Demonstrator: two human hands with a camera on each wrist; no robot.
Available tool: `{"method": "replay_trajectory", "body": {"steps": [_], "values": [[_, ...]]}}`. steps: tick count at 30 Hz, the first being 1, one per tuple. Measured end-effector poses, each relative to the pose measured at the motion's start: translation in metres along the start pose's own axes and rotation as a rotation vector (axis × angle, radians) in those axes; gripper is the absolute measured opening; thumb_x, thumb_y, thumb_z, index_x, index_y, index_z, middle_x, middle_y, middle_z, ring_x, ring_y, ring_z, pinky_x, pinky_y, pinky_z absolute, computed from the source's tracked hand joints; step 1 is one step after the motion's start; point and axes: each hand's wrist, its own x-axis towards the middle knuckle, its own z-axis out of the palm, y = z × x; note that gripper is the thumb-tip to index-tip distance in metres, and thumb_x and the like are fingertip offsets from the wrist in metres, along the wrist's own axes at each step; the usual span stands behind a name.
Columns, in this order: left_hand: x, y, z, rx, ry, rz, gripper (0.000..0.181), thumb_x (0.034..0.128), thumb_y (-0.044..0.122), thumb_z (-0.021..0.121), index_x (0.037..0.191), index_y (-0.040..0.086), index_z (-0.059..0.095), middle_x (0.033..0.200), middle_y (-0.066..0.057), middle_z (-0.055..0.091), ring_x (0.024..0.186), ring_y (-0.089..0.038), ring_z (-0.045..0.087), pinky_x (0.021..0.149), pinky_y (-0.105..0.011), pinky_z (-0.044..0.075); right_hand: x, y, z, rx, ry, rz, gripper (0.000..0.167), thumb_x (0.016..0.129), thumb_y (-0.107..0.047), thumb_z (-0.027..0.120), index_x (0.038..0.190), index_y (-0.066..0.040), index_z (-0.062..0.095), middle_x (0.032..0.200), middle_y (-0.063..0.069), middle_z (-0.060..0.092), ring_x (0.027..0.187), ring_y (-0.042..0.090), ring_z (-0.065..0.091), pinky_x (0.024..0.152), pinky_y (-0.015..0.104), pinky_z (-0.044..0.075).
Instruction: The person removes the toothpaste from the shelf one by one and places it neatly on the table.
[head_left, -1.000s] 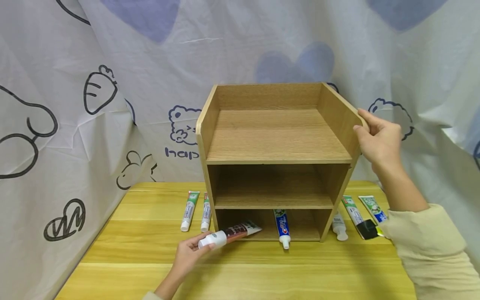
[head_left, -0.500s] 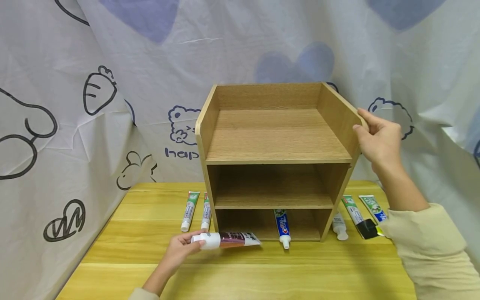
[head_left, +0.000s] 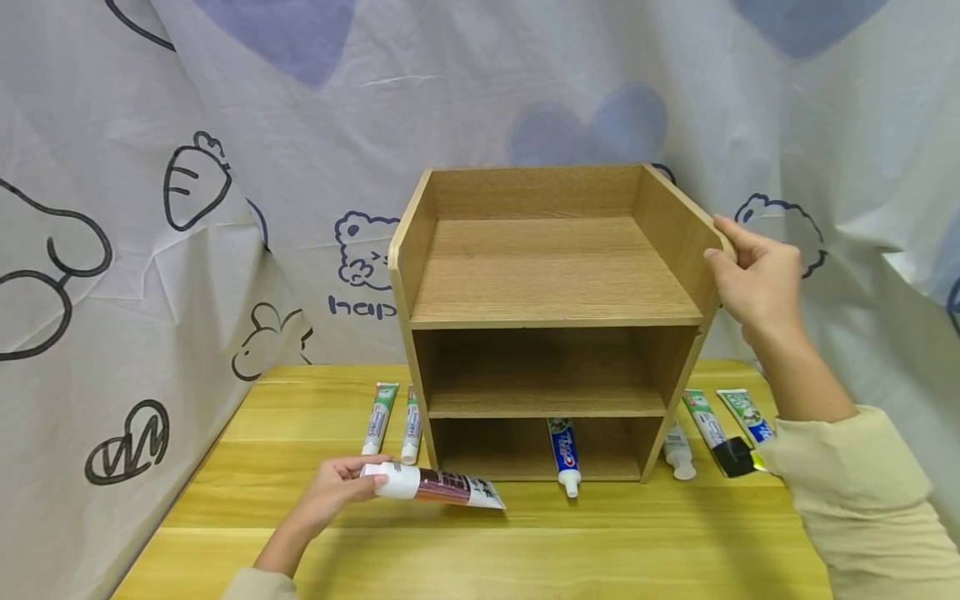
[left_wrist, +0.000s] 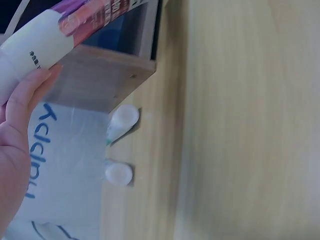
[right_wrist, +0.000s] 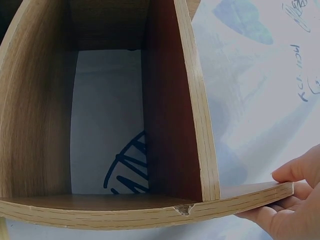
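A brown-and-white tube with a white cap end (head_left: 442, 487) is pinched near its cap by my left hand (head_left: 333, 487), in front of the shelf's lower left corner. The tube lies nearly level, its flat end pointing right and slightly down. In the left wrist view the same tube (left_wrist: 37, 47) crosses the top left corner. My right hand (head_left: 761, 275) grips the upper right side panel of the wooden shelf (head_left: 555, 321), thumb and fingers on either side of the edge. The right wrist view shows these fingers (right_wrist: 300, 175) around the panel end.
A blue toothpaste tube (head_left: 565, 454) lies in the bottom compartment, cap sticking out. Two green-and-white toothpaste tubes (head_left: 381, 417) lie left of the shelf. Right of it lie a white tube (head_left: 678, 454), a green-and-white tube (head_left: 705, 417) and a green-and-blue tube (head_left: 745, 415).
My left hand has drawn the brown-and-white tube leftward and away from the shelf's bottom opening, and its flat end has swung downward. My right hand stays on the side panel.
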Motion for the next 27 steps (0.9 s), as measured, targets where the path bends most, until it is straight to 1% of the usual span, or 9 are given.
{"method": "replay_trajectory", "body": {"steps": [2, 4, 7, 10, 17, 18, 21, 24, 27], "values": [[-0.001, 0.002, -0.005, 0.008, -0.019, 0.018, 0.046, 0.0841, 0.006, 0.061, 0.119, -0.02, 0.047, 0.117, -0.031, 0.058, 0.086, -0.005, 0.065, 0.078, -0.025, 0.056, 0.0, 0.0, 0.0, -0.002, -0.001, -0.001, 0.046, 0.093, -0.013, 0.045, 0.139, -0.013, 0.04, 0.139, 0.015, 0.042, 0.123, 0.024, 0.047, 0.098, 0.031, 0.044], [-0.002, 0.004, -0.009, 0.007, -0.043, 0.041, 0.045, 0.0847, 0.005, 0.061, 0.118, -0.022, 0.047, 0.116, -0.026, 0.06, 0.086, -0.006, 0.066, 0.078, -0.025, 0.056, 0.0, 0.0, 0.0, 0.001, 0.0, -0.002, 0.046, 0.093, -0.013, 0.045, 0.139, -0.013, 0.04, 0.139, 0.015, 0.042, 0.124, 0.025, 0.047, 0.098, 0.032, 0.044], [-0.004, 0.006, -0.016, -0.011, -0.078, 0.058, 0.044, 0.0854, 0.005, 0.06, 0.117, -0.022, 0.047, 0.11, -0.007, 0.068, 0.088, -0.006, 0.066, 0.079, -0.025, 0.056, 0.0, 0.0, 0.0, 0.001, 0.002, 0.0, 0.046, 0.093, -0.013, 0.045, 0.139, -0.013, 0.04, 0.139, 0.015, 0.042, 0.124, 0.025, 0.047, 0.098, 0.032, 0.044], [-0.006, 0.006, -0.023, -0.025, -0.077, 0.038, 0.042, 0.0854, 0.005, 0.06, 0.117, -0.02, 0.049, 0.102, 0.01, 0.069, 0.087, -0.006, 0.066, 0.079, -0.024, 0.056, 0.0, 0.0, 0.0, 0.004, -0.003, -0.001, 0.046, 0.094, -0.013, 0.044, 0.139, -0.013, 0.04, 0.139, 0.015, 0.042, 0.124, 0.025, 0.047, 0.099, 0.032, 0.044], [-0.014, 0.006, -0.039, -0.003, -0.045, 0.009, 0.038, 0.0867, 0.007, 0.06, 0.118, -0.014, 0.053, 0.1, 0.015, 0.068, 0.087, -0.006, 0.065, 0.078, -0.023, 0.056, -0.001, 0.0, 0.0, 0.004, -0.005, -0.006, 0.046, 0.093, -0.012, 0.045, 0.139, -0.012, 0.04, 0.139, 0.015, 0.042, 0.123, 0.026, 0.047, 0.098, 0.033, 0.044], [-0.015, 0.006, -0.041, 0.001, -0.042, 0.009, 0.036, 0.0868, 0.007, 0.06, 0.118, -0.011, 0.056, 0.099, 0.016, 0.068, 0.087, -0.006, 0.065, 0.078, -0.023, 0.056, -0.001, 0.0, 0.0, 0.005, -0.003, -0.006, 0.046, 0.093, -0.012, 0.045, 0.139, -0.012, 0.04, 0.139, 0.015, 0.043, 0.123, 0.026, 0.047, 0.098, 0.033, 0.044], [-0.018, 0.007, -0.047, 0.008, -0.035, 0.006, 0.028, 0.0866, 0.007, 0.06, 0.114, 0.009, 0.066, 0.096, 0.019, 0.068, 0.087, -0.005, 0.065, 0.078, -0.021, 0.056, 0.0, -0.001, 0.0, 0.002, 0.0, -0.005, 0.046, 0.093, -0.011, 0.046, 0.139, -0.013, 0.041, 0.138, 0.014, 0.043, 0.123, 0.025, 0.047, 0.098, 0.032, 0.044], [-0.023, 0.009, -0.054, -0.002, -0.036, 0.01, 0.03, 0.0876, 0.006, 0.058, 0.104, 0.029, 0.068, 0.096, 0.021, 0.068, 0.088, -0.003, 0.064, 0.078, -0.02, 0.055, 0.0, -0.001, 0.0, -0.004, 0.001, -0.006, 0.046, 0.093, -0.011, 0.046, 0.139, -0.013, 0.041, 0.138, 0.014, 0.043, 0.123, 0.024, 0.047, 0.097, 0.03, 0.044], [-0.029, 0.01, -0.06, -0.011, -0.028, 0.019, 0.032, 0.089, 0.005, 0.056, 0.101, 0.033, 0.068, 0.098, 0.022, 0.067, 0.088, -0.002, 0.064, 0.078, -0.019, 0.055, 0.0, 0.0, 0.0, -0.007, 0.004, -0.011, 0.046, 0.093, -0.011, 0.046, 0.138, -0.012, 0.042, 0.137, 0.014, 0.044, 0.122, 0.024, 0.048, 0.097, 0.03, 0.045]]}}
